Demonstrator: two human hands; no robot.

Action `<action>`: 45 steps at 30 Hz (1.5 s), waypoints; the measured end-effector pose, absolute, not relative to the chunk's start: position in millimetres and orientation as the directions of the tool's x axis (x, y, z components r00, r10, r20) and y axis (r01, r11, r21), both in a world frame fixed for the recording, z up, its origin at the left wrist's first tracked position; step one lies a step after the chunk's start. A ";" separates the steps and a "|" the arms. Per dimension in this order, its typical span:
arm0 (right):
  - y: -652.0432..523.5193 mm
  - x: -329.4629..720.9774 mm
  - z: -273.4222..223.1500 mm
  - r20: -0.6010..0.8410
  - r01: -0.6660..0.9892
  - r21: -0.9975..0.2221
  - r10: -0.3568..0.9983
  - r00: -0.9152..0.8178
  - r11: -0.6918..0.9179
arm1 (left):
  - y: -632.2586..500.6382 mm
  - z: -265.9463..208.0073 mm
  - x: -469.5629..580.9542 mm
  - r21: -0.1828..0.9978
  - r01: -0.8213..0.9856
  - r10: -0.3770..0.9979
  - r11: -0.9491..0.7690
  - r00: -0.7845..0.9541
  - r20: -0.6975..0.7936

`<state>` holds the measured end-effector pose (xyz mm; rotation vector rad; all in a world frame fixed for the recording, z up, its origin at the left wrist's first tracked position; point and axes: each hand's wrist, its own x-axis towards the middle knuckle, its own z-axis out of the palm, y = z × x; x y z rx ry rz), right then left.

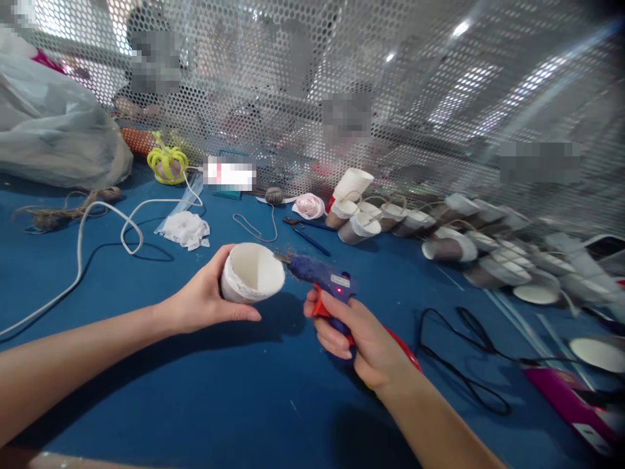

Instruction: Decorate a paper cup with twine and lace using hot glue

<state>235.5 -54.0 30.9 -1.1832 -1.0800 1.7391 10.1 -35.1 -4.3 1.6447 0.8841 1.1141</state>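
My left hand (208, 296) is closed around a white paper cup (256, 273), tilted with its mouth toward me and to the right. A white lace-like band wraps the cup near its rim. In my right hand (351, 326) is a blue glue gun (317, 272), its red trigger under my fingers and a small red light lit on its side. The glue gun's nozzle points left at the cup's rim; whether it touches I cannot tell. Pliers (307, 236) with dark blue handles lie beyond the glue gun.
Several decorated cups with twine handles (359, 227) stand at the back right. White lace (185, 229), a pink fabric rose (308, 206) and a twine ball (274, 195) lie behind. A white cable (81, 260) runs left, a black cord (469, 371) right. Perforated metal mesh (273, 78) borders the blue table (219, 404).
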 end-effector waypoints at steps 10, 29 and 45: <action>-61.2 233.9 35.4 -0.135 0.328 -0.943 0.971 -0.198 -0.064 | -32.4 -5.4 8.6 0.931 0.131 0.914 -0.340 0.281 0.294; -56.2 251.2 49.2 -0.100 0.615 -0.785 0.966 -0.237 0.069 | -30.6 -4.8 5.2 0.896 0.236 0.897 -0.375 0.337 0.286; -56.4 248.9 52.8 -0.121 0.702 -0.712 0.984 -0.132 0.007 | -31.1 -3.2 4.7 0.877 0.246 0.861 -0.412 0.420 0.287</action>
